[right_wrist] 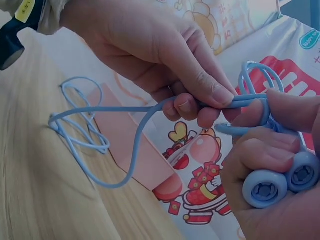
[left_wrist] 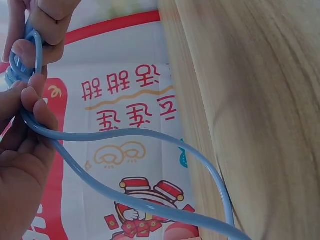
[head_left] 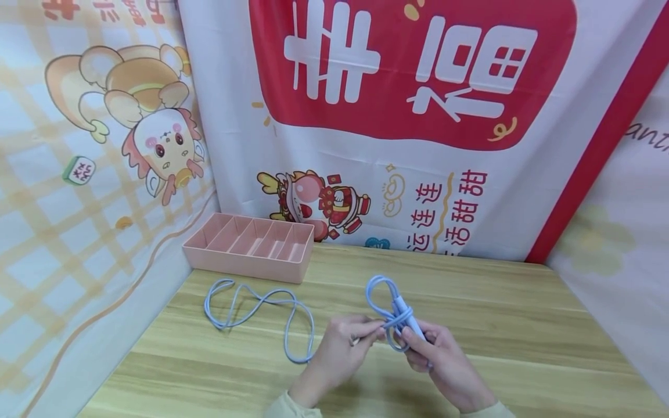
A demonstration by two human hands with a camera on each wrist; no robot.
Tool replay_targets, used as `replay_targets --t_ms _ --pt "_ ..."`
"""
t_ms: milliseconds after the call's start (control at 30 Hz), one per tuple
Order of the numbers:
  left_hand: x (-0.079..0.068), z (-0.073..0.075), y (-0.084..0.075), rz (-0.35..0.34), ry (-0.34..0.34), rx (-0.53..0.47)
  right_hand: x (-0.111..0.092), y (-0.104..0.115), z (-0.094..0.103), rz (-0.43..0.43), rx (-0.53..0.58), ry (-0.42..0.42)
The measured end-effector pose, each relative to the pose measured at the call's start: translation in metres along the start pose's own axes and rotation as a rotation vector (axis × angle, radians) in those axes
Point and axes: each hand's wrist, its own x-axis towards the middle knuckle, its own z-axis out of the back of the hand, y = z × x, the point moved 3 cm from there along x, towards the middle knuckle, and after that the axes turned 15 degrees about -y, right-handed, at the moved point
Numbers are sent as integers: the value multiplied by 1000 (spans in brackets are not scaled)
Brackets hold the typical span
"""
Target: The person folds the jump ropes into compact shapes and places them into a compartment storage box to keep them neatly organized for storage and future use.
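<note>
A light blue jump rope is held between both hands above the table. My right hand (head_left: 441,357) grips its two handles (right_wrist: 265,189) side by side, their round ends poking out of the fist. Rope is wrapped around the handles (head_left: 414,325), and a loop stands up beyond them. Close beside it, my left hand (head_left: 340,348) pinches the doubled cord (left_wrist: 75,136) between thumb and fingers, right at the wraps. From the left hand the remaining rope (head_left: 312,330) trails down onto the table in loose curves.
A pink divided tray (head_left: 245,262) stands at the back left of the wood-grain table (head_left: 496,302), behind the loose rope. Printed cloths hang at the back (head_left: 324,145) and left side. An orange cord-like line (head_left: 125,290) runs down the left cloth.
</note>
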Motion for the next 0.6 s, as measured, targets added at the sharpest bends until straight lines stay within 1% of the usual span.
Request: replay_targets --t_ms 133,200,267,433,467,533,600 --pt "-1 -3 -2 -33 7 41 0 1 3 6 -81 -80" --pt "-2 -5 -3 -34 5 52 0 1 4 5 -119 -129" --pt "-3 -7 -4 11 1 31 1 1 4 5 -137 -160" --pt "-7 -11 -5 212 -28 -81 2 1 4 9 -163 -206" --pt "-7 -11 -5 242 -34 -97 2 1 4 8 -172 -215" --pt "-8 -12 -5 263 -49 -100 2 1 3 8 -197 -231" --pt "-7 -12 -6 256 -56 -97 2 2 2 14 -230 -246"
